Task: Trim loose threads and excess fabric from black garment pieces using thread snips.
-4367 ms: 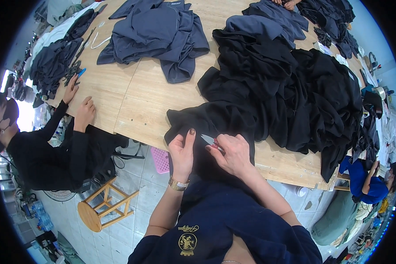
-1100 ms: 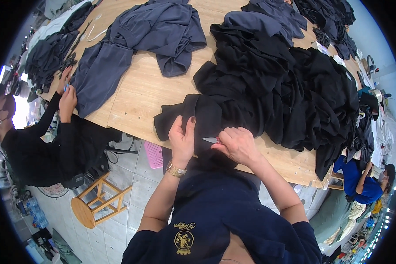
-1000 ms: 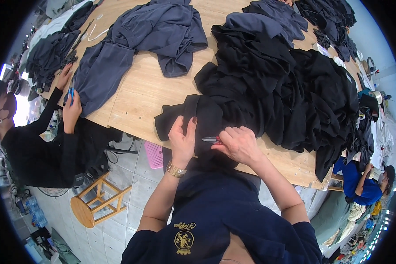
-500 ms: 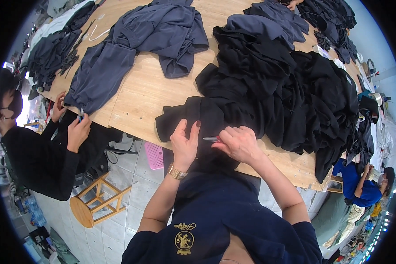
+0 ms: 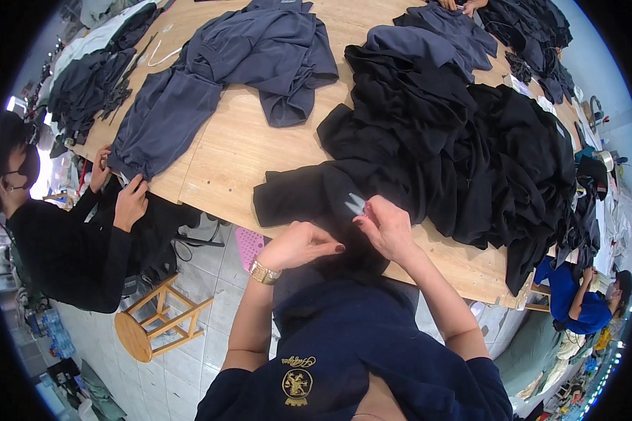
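Black cloth garment (image 5: 295,194) lies along the near table edge and hangs down toward my lap. My left hand (image 5: 300,245), with a gold watch on the wrist, is closed in a pinch at the cloth's near edge; its fingertips meet the dark fabric. To its right, my right hand (image 5: 387,228) grips small thread snips (image 5: 356,204). Their two blades point up and left over the cloth, slightly apart, and the palm hides most of their handle.
More black garments (image 5: 512,161) are heaped to the right on the wooden table (image 5: 221,151). Grey garments (image 5: 260,52) lie farther off. At left a masked co-worker (image 5: 70,238) handles grey cloth. A wooden stool (image 5: 137,335) and a pink perforated piece (image 5: 248,245) are below the table.
My left hand has turned from open and raised to pinched and lower, its fingers now pointing right. My right hand has tilted the snips upward. The co-worker's hands have shifted on the grey cloth.
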